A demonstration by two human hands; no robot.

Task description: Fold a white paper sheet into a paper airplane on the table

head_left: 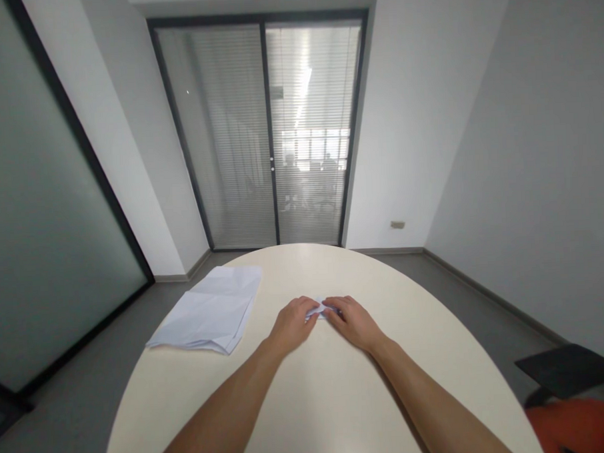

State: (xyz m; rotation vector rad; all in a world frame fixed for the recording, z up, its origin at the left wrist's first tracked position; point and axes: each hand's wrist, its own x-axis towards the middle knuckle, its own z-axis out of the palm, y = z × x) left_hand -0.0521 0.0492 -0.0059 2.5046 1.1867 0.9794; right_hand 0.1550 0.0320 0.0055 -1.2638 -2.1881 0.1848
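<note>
A small piece of folded white paper lies on the cream table, mostly covered by my fingers. My left hand grips its left side, thumb and fingers pinched together on it. From the other side my right hand holds the right part of the same paper, fingers curled over it. Only a little of the paper shows between the fingertips, so its exact folded shape is hidden. Further left rests a stack of creased white paper sheets, apart from both hands.
The rounded table has its curved far edge ahead of me. Beyond it stand a glazed door with blinds and white walls. A chair with a black back and an orange seat is at the lower right.
</note>
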